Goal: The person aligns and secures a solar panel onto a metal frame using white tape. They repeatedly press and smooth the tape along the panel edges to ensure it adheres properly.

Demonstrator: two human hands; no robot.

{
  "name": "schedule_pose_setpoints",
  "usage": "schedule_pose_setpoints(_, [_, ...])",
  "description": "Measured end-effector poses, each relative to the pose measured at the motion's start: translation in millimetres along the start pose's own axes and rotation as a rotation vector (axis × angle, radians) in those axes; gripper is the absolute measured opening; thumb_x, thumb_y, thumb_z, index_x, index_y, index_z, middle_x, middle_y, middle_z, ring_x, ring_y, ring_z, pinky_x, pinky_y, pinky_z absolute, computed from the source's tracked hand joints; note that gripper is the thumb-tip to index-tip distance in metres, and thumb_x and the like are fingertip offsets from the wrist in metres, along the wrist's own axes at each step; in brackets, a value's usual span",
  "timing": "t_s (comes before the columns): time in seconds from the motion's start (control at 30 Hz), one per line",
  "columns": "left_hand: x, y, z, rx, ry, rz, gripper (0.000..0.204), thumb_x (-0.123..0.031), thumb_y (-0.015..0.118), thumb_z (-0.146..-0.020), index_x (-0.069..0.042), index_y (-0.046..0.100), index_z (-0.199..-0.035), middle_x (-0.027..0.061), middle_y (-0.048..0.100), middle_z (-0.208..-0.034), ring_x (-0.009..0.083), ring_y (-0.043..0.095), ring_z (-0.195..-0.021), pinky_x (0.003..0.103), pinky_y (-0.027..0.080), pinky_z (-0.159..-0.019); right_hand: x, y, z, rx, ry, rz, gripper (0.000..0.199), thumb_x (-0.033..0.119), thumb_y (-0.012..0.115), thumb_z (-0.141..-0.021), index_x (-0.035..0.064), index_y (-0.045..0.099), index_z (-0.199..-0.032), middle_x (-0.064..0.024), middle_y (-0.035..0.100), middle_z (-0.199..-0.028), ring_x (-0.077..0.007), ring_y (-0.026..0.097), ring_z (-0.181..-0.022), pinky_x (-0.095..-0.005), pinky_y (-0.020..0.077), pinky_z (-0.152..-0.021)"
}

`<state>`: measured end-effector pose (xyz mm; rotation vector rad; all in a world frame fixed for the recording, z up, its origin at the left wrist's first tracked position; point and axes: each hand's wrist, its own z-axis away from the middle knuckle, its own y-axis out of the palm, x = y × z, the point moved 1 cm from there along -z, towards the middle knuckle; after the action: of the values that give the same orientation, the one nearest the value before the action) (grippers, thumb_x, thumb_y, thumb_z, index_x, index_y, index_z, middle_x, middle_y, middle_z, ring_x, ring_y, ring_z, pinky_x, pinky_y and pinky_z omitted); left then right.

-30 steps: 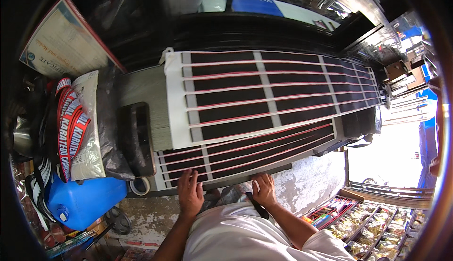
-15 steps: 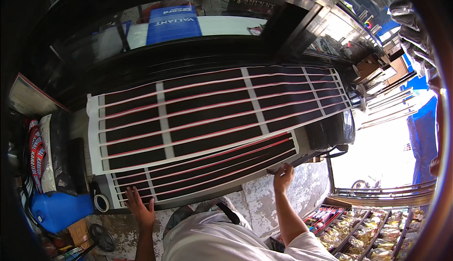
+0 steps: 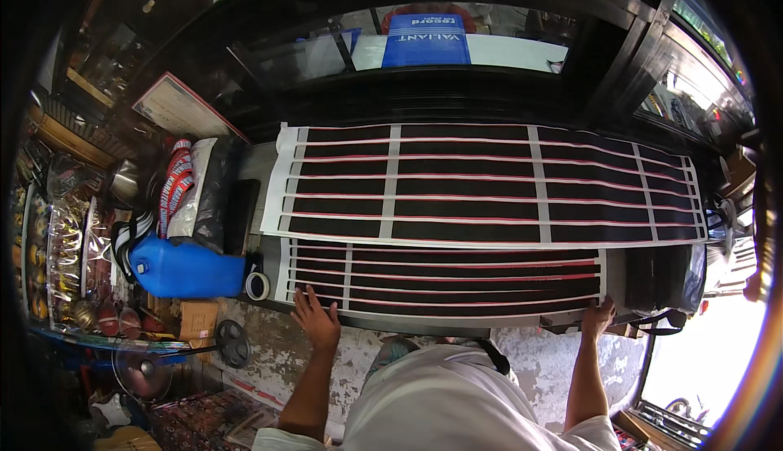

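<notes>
A tape roll (image 3: 267, 287) lies left of the person's left hand (image 3: 316, 319), its fingers spread. Between the hands stretches the nearer striped sheet (image 3: 447, 285), the right hand (image 3: 599, 318) curled at its corner (pinching or not, one cannot tell).

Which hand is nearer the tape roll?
Left. The left hand is just right of the tape roll, by the near-left corner of the lower striped sheet; the right hand is farther away, near its right end.
</notes>
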<state>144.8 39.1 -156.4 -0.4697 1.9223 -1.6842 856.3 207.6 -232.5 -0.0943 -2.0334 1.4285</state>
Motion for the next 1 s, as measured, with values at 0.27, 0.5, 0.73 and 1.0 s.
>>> schedule_pose_setpoints(0.27, [-29,22,63,0.075,0.046,0.099,0.052,-0.032,0.06,-0.111,-0.005,0.058,-0.156,0.0216,0.04,-0.174,0.0439,0.026,-0.166,0.076,0.017,-0.128,-33,12,-23,0.076,0.138,-0.212,0.05,0.001,0.076,-0.086,0.0023,0.066,-0.135,-0.0138,0.067,-0.103,-0.0323,0.066,-0.096,-0.0462,0.0546,-0.093])
schedule_pose_setpoints(0.5, [-34,28,65,0.174,0.016,0.137,0.059,-0.036,0.056,-0.112,-0.004,0.051,-0.162,0.0214,0.035,-0.177,0.0411,0.027,-0.166,0.073,0.017,-0.129,-18,2,-25,0.069,0.157,-0.353,0.04,-0.002,0.053,-0.091,0.002,0.07,-0.127,-0.0133,0.072,-0.099,-0.0272,0.067,-0.086,-0.0411,0.0569,-0.087])
schedule_pose_setpoints(0.73, [-30,35,70,0.199,0.154,0.179,0.065,-0.04,0.058,-0.111,-0.005,0.047,-0.166,0.0201,0.035,-0.178,0.0406,0.027,-0.166,0.07,0.021,-0.13,-20,-3,-27,0.117,-0.067,-0.182,0.033,-0.003,0.051,-0.094,0.0028,0.072,-0.119,-0.0198,0.073,-0.102,-0.0374,0.071,-0.096,-0.0487,0.0569,-0.088])
schedule_pose_setpoints(1.0, [-42,25,71,0.321,0.13,0.189,0.073,-0.048,0.057,-0.112,-0.021,0.034,-0.175,0.0165,0.021,-0.183,0.0383,0.016,-0.17,0.076,0.02,-0.127,-27,-4,-33,0.018,-0.139,-0.099,0.024,-0.002,0.055,-0.094,0.0049,0.075,-0.106,-0.0202,0.075,-0.099,-0.0404,0.072,-0.095,-0.0524,0.057,-0.086])
